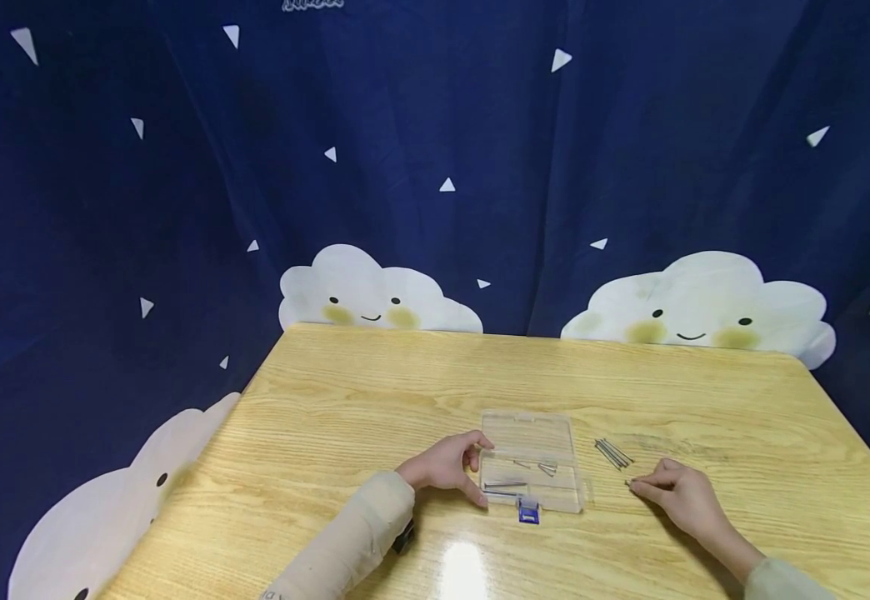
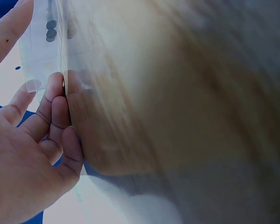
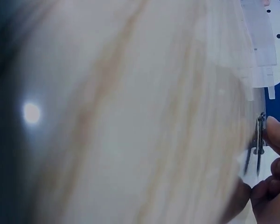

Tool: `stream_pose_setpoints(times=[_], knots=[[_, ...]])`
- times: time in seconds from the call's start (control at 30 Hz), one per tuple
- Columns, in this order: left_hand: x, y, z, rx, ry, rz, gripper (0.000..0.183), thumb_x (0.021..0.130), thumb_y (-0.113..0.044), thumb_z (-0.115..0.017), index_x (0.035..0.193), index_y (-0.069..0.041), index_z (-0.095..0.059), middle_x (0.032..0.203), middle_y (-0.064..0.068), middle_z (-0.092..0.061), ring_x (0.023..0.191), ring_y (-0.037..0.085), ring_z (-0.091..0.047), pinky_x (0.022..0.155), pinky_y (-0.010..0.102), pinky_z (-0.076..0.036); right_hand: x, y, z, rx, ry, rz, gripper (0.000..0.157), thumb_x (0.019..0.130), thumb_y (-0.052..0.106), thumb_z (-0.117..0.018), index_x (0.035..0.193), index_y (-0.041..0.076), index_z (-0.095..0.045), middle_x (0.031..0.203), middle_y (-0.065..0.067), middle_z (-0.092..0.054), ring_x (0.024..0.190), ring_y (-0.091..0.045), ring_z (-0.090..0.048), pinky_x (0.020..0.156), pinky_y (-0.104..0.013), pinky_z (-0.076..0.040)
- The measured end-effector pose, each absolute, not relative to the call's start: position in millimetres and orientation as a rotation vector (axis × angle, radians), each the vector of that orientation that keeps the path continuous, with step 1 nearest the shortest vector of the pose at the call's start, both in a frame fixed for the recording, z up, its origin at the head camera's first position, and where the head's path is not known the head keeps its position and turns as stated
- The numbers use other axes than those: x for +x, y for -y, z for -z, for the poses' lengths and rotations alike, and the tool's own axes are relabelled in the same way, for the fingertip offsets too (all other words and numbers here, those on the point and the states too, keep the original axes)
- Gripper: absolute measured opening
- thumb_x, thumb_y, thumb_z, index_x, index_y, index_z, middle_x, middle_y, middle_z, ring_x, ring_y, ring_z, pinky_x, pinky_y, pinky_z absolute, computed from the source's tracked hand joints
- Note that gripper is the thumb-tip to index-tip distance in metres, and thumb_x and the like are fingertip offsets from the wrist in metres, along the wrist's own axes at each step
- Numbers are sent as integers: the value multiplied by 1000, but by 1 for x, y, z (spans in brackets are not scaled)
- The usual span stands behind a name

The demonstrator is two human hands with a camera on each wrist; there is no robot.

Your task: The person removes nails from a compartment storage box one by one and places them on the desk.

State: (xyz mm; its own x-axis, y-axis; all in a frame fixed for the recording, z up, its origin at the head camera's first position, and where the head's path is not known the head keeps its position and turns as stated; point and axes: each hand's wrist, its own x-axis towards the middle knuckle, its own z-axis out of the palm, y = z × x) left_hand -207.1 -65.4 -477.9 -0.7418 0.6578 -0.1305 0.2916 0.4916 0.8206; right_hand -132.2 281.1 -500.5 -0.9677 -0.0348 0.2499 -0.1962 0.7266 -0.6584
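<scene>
A clear plastic box (image 1: 528, 437) lies with its lid raised at the back and a blue latch (image 1: 528, 511) at its front. My left hand (image 1: 446, 462) holds the box's left side, thumb at the front corner and index finger farther back. Several nails lie inside, longer ones (image 1: 505, 485) near the front and shorter ones (image 1: 547, 469) behind. To the right of the box is a small bunch of loose nails (image 1: 613, 453). Just in front of that bunch, my right hand (image 1: 678, 496) pinches a nail (image 1: 628, 483), mostly hidden by the fingertips.
The wooden table (image 1: 375, 375) runs back to a dark blue curtain (image 1: 405, 125) printed with clouds and white triangles. A small black object (image 1: 402, 537) is partly hidden beside the left sleeve. Grey smudges (image 1: 675, 446) mark the tabletop behind the right hand.
</scene>
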Motion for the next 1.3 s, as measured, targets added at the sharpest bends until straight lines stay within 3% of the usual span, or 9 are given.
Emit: stream_pose_setpoints(times=[0.37,1.0,1.3], knots=[[-207,65,477,763,-2298,-1159,68,57,-6,-86,115,-5,-52,77,8,-51,64,10,-42,62,20,-35,-134,-279,489,137,2654,-1104,6,71,11,-76,77,8,-74,60,7,-45,54,-6,-34,49,-24,-32],[-209,66,479,762,-2289,-1156,68,57,-7,-86,116,-7,-52,74,4,-50,62,9,-41,60,20,-35,-149,-232,486,363,2573,-1282,5,70,5,-75,74,7,-73,59,8,-38,53,-6,-33,47,-23,-32],[-209,66,479,774,-2289,-1157,68,58,-8,-86,117,-6,-51,75,6,-51,62,7,-42,62,19,-36,-158,-205,487,441,2535,-1363,6,69,2,-76,74,5,-73,61,8,-43,52,-4,-34,46,-22,-32]])
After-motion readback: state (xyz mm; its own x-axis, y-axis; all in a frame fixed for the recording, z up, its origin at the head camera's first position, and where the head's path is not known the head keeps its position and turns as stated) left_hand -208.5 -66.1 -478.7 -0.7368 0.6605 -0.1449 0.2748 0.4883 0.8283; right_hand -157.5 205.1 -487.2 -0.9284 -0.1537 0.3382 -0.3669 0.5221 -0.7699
